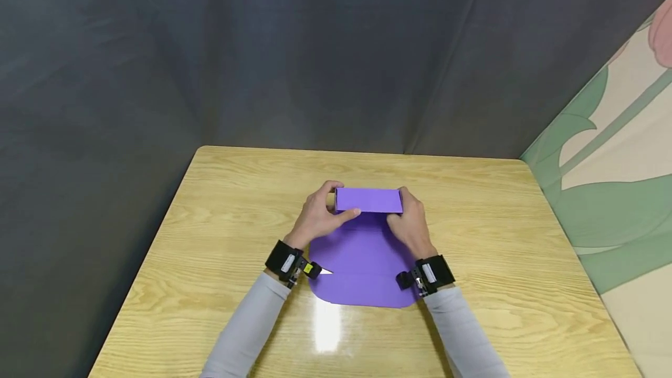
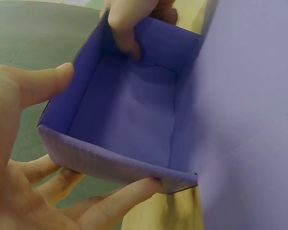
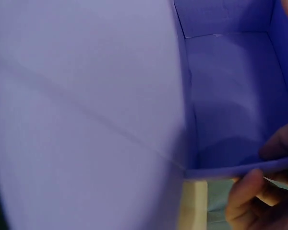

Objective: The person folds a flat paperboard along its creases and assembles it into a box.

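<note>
A purple cardboard box [image 1: 369,200] is held up over the table between both hands, its inside showing in both wrist views. A long purple lid flap [image 1: 362,264] with rounded corners runs from the box toward the person. My left hand [image 1: 321,214] grips the box's left end; in the left wrist view its thumb [image 2: 48,84] lies at one wall's rim and fingers bend around the outside of the end wall. At the opposite end my right hand [image 1: 410,223] pinches the wall, one digit [image 3: 278,143] inside the box and other fingers outside.
The box is above a light wood-grain table [image 1: 231,203]. Behind stands a dark curtain [image 1: 315,57], and at the right hangs a floral cloth [image 1: 625,191]. Both wrists wear black camera straps, and the left one [image 1: 286,261] overlaps the flap's edge in the head view.
</note>
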Action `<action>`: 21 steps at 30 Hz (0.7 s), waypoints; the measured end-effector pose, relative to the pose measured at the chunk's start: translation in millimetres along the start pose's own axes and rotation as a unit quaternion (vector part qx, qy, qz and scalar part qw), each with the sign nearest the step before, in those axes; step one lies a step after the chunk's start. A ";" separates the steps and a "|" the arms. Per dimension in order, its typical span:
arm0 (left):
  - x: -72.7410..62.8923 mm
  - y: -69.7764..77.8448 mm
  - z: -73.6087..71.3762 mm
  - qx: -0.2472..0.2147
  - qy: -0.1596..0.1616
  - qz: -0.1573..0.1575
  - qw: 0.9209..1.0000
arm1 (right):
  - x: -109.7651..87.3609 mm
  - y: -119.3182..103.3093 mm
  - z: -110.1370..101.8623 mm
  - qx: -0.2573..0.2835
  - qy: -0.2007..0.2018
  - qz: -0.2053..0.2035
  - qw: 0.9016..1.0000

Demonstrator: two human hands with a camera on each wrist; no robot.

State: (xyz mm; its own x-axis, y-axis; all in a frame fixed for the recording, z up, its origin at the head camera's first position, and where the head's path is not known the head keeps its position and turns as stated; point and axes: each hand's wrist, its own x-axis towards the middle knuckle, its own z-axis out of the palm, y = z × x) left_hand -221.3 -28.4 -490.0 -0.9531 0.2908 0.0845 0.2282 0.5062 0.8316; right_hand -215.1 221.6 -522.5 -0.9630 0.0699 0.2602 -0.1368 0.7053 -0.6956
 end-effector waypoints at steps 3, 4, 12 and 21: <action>1.1 0.8 -3.3 0.000 -0.014 0.001 1.000 | -0.9 -2.0 -6.2 0.000 -0.021 0.010 1.000; 1.1 1.2 -4.0 0.000 -0.018 -0.002 1.000 | -1.6 -2.3 -8.8 0.002 -0.030 0.013 0.999; -2.4 3.2 -5.8 -0.033 -0.023 -0.031 0.999 | -11.5 -2.6 -30.6 0.026 -0.087 0.018 0.996; 0.3 1.5 -13.2 -0.019 0.038 -0.046 0.998 | -10.1 -6.8 -50.4 0.095 -0.097 0.026 0.990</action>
State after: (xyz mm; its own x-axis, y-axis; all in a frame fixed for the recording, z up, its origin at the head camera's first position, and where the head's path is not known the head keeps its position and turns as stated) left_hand -223.9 -38.3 -481.5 -0.9822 0.1816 0.0472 0.1329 0.4960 0.8581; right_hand -192.7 251.7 -486.6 -0.9939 -0.0476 0.0999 -0.1094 0.5574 -0.8230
